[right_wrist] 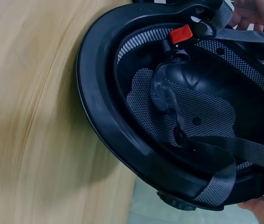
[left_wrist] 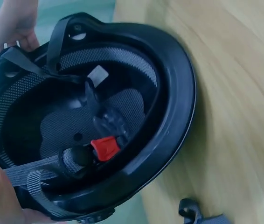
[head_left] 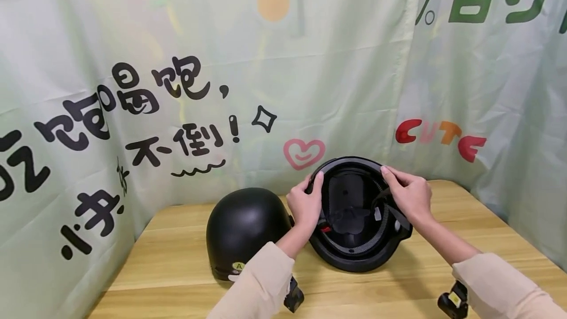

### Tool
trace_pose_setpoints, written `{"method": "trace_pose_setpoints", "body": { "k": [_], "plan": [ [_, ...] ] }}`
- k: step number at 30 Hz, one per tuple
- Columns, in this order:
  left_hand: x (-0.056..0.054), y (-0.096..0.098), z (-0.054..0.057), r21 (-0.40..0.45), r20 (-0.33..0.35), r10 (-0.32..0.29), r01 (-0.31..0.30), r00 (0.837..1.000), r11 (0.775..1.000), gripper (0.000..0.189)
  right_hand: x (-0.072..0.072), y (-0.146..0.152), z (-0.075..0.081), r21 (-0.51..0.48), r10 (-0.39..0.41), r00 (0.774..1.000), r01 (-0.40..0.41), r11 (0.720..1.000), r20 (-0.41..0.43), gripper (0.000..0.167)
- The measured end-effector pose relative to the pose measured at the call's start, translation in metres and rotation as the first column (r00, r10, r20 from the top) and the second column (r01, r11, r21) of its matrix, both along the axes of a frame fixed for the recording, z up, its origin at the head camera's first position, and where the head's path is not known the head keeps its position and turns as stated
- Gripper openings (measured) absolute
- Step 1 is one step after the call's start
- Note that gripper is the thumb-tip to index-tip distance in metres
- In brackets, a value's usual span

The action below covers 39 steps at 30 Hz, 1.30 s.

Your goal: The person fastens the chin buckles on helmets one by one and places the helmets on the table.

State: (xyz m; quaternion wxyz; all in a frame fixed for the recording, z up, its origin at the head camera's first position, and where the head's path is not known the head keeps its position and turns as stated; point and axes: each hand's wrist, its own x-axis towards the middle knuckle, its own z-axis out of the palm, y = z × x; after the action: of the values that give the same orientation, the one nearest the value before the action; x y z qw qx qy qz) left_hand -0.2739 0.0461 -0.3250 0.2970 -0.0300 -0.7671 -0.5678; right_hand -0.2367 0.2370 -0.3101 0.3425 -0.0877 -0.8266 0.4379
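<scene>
A black helmet is tipped up on the wooden table, its hollow inside facing me and its lower rim close to the wood. My left hand grips the rim at the upper left, thumb on the near side. Opposite it, my right hand holds the upper right rim in the same way. Inside the shell are a dark mesh lining, grey chin straps and a red buckle piece. Most fingers of both hands are hidden behind the rim in the head view.
Another black helmet stands dome up on the table, left of my left hand, with a round yellow sticker low on its front. A pale printed curtain hangs behind the table. Small black devices show under both sleeves.
</scene>
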Motion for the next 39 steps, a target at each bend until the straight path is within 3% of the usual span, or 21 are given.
{"method": "trace_pose_setpoints", "body": {
  "k": [5,12,17,22,24,26,29,33,36,39],
  "plan": [
    [0.002,0.001,-0.011,0.060,-0.060,0.014,-0.010,0.998,0.998,0.038,-0.005,-0.001,-0.012,-0.035,0.019,0.982,-0.027,0.999,-0.190,0.029],
    [0.000,-0.003,-0.022,0.116,-0.113,0.002,0.011,0.994,0.993,0.039,-0.011,-0.003,-0.019,0.012,0.098,0.912,-0.102,0.995,-0.398,0.017],
    [0.001,-0.002,-0.026,0.125,-0.191,-0.004,0.028,0.982,0.992,0.039,-0.013,-0.002,-0.019,0.013,0.106,0.878,-0.113,0.993,-0.467,0.017],
    [0.003,0.000,-0.026,0.072,-0.246,-0.012,0.031,0.969,0.997,0.038,-0.012,-0.001,-0.022,-0.052,0.084,0.877,-0.123,0.991,-0.473,0.018],
    [0.003,0.000,-0.025,0.038,-0.266,-0.033,0.045,0.964,0.998,0.037,-0.012,-0.001,-0.024,-0.092,0.083,0.865,-0.147,0.985,-0.494,0.018],
    [0.002,-0.003,-0.025,-0.002,-0.294,-0.057,0.059,0.954,0.998,0.037,-0.012,-0.002,-0.027,-0.123,0.086,0.842,-0.178,0.976,-0.532,0.018],
    [0.000,-0.008,-0.026,-0.045,-0.357,-0.081,0.069,0.931,0.997,0.036,-0.010,-0.008,-0.030,-0.125,0.124,0.779,-0.252,0.960,-0.615,0.018],
    [-0.010,-0.013,-0.030,-0.086,-0.449,-0.110,0.080,0.887,0.993,0.034,-0.007,-0.016,-0.027,-0.074,0.171,0.718,-0.297,0.952,-0.675,0.018],
    [-0.020,-0.014,-0.032,-0.117,-0.491,-0.140,0.094,0.860,0.989,0.035,-0.008,-0.016,-0.025,-0.060,0.165,0.712,-0.280,0.958,-0.683,0.018],
    [-0.027,-0.014,-0.032,-0.136,-0.521,-0.151,0.093,0.840,0.986,0.035,-0.014,-0.013,-0.029,-0.081,0.133,0.741,-0.246,0.966,-0.659,0.019]
  ]
}}
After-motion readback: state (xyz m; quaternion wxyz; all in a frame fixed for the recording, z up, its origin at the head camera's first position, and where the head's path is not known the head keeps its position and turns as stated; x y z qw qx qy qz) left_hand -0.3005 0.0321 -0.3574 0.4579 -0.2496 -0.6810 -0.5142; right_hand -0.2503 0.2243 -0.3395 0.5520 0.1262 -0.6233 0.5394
